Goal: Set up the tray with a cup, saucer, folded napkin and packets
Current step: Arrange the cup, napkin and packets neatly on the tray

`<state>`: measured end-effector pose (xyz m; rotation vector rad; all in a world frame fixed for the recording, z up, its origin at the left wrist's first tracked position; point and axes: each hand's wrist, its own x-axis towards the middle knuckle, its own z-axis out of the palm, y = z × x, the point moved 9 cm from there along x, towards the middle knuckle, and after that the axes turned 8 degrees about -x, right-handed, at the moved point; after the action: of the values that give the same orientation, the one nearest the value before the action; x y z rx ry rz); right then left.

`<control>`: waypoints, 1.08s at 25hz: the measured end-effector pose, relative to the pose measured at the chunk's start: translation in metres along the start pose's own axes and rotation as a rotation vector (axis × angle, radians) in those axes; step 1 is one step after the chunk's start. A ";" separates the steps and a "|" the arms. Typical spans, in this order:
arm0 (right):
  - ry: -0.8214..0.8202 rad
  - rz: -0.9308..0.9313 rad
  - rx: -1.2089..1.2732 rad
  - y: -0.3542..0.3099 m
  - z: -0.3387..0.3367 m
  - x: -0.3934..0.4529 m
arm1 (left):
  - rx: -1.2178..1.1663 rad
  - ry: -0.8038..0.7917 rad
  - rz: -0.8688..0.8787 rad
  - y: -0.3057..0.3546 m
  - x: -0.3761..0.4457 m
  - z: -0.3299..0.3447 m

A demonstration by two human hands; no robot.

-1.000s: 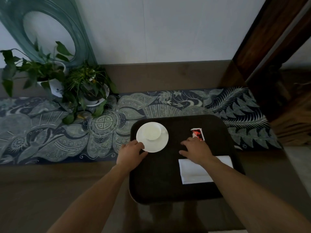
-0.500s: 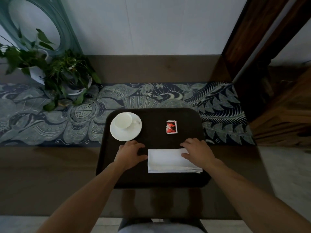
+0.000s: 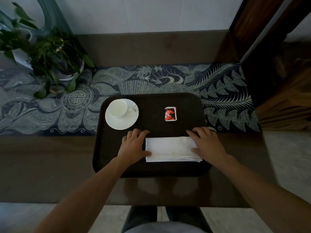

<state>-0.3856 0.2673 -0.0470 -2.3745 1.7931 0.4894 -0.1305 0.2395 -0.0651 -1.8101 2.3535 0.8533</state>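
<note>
Hands lie open and flat, left hand (image 3: 134,145) and right hand (image 3: 206,143) pressing the ends of the folded napkin (image 3: 170,149) on the tray (image 3: 151,169), gripping nothing, so an uneven push might skew it or spread its folds.

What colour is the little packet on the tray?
The packet is red with black and white markings, seen best in the head view.
</note>
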 end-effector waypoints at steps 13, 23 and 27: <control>0.025 -0.240 0.006 -0.026 0.012 -0.031 | 0.188 -0.051 0.490 0.035 -0.032 0.010; 0.043 -0.235 0.072 -0.023 0.011 -0.033 | 0.235 -0.023 0.536 0.041 -0.040 0.020; 0.208 -0.156 0.062 -0.023 -0.006 -0.028 | 0.154 0.057 0.425 0.045 -0.031 0.004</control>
<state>-0.3694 0.2978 -0.0344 -2.5771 1.6525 0.1719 -0.1622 0.2760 -0.0393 -1.3146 2.8036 0.6317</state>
